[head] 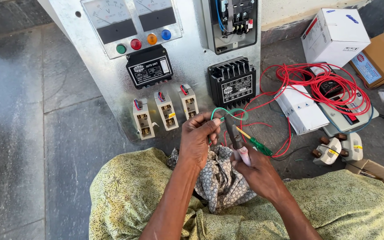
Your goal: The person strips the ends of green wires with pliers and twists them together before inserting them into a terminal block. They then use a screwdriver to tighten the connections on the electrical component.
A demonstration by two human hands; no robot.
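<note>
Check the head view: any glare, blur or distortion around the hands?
Head view: even daylight, soft shadows; hazy glare down the left floor and metal panel; left hand with green wire and right hand with pliers are sharp; wide-angle bending at the edges.

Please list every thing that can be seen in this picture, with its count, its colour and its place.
metal panel: one, grey, top centre
meters: two, white and black, panel top
indicator lamps: four, green, red, orange, blue, under meters
black units: two, mid panel
fuse holders: three, cream, lower panel
green wire: one, at left hand
red wire coil: one, right floor
white boxes: two, right
brown box: one, far right
screwdriver: one, green handle, by right hand
pliers: one, in right hand
left hand: holds green wire
right hand: holds pliers
</note>
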